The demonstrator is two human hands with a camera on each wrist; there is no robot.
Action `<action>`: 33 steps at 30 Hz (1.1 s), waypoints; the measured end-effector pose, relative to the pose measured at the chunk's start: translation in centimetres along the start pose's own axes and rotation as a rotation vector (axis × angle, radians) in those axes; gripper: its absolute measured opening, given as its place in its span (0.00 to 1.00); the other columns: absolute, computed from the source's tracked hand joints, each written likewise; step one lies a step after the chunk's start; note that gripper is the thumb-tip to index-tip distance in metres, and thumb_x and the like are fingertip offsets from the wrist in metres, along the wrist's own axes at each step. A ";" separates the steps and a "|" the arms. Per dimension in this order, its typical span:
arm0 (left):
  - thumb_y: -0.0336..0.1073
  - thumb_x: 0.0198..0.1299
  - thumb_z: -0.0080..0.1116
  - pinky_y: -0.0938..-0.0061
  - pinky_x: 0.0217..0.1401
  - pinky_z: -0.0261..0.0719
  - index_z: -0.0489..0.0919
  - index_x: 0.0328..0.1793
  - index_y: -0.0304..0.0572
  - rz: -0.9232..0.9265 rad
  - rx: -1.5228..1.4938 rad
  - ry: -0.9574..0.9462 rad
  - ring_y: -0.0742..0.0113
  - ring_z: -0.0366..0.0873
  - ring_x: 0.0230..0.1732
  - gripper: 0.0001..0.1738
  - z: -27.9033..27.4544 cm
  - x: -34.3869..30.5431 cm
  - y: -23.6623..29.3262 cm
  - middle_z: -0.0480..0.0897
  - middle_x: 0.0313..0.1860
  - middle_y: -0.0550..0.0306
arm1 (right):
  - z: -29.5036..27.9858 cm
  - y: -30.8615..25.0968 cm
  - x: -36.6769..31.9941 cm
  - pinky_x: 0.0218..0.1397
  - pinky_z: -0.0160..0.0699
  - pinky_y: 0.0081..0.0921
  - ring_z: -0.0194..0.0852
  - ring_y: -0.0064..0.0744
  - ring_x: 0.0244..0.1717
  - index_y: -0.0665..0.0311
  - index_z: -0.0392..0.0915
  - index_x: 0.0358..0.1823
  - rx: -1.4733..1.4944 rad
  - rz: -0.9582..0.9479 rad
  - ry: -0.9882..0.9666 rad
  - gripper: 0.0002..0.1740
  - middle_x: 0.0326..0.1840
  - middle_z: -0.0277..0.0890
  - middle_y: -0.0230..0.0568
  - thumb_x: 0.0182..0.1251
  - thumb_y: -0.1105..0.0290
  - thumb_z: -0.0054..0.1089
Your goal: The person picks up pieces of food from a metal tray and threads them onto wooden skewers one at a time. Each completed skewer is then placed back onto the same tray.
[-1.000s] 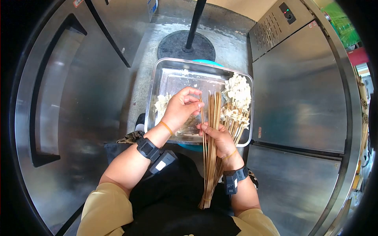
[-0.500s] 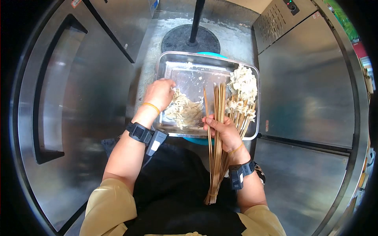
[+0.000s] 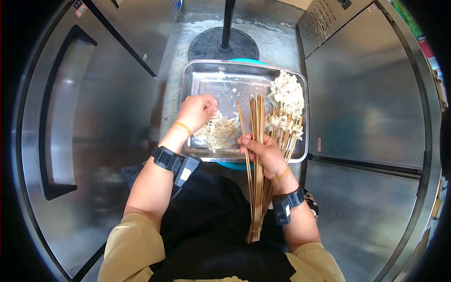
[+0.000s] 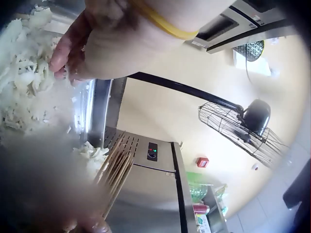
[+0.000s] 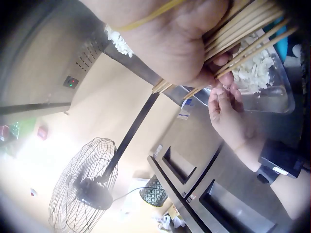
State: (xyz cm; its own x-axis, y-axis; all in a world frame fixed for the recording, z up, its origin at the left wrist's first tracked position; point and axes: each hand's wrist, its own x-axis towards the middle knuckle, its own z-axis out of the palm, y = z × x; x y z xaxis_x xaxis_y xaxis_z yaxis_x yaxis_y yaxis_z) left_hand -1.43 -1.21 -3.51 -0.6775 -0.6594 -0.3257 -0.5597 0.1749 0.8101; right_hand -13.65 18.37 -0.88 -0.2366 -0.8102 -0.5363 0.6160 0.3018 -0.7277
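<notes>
In the head view the left hand (image 3: 196,113) is over a loose pile of pale, shredded pieces (image 3: 217,133) at the tray's left side. Its thumb and fingertips pinch a small pale piece (image 4: 73,77), partly hidden in the left wrist view. The right hand (image 3: 265,155) grips a bundle of thin wooden skewers (image 3: 258,188), points upward. A skewer or two (image 3: 244,129) stand apart at the bundle's left, by the thumb and forefinger. Skewers threaded with pale pieces (image 3: 283,124) lie at the tray's right side.
The metal tray (image 3: 235,64) rests on something turquoise (image 3: 249,61). Behind it stands a black pole on a round base (image 3: 206,44). Steel cabinets flank both sides, the left one (image 3: 110,117) with a long recessed handle. A fan (image 5: 90,187) shows in the right wrist view.
The left hand has left the skewers beside the right hand, moved left to the pale pile, then shifted slightly right with fingertips together. The right hand still grips the bundle.
</notes>
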 end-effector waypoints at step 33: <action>0.26 0.60 0.54 0.76 0.48 0.78 0.73 0.46 0.40 0.040 -1.062 0.004 0.67 0.79 0.43 0.08 2.1 0.0 3.5 0.81 0.43 0.50 | 0.7 0.5 0.7 0.24 0.66 0.12 0.75 0.20 0.27 0.65 0.75 0.38 -0.008 0.034 -0.051 0.06 0.33 0.79 0.36 0.62 0.71 0.59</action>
State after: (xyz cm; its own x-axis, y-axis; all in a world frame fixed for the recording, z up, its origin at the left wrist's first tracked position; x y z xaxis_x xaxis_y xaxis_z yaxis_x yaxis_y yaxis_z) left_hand -4.37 0.97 -1.69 -0.6835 -0.6702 -0.2891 0.1678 -0.5298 0.8314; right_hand -12.98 17.60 -1.32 -0.1766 -0.8241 -0.5383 0.6166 0.3336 -0.7131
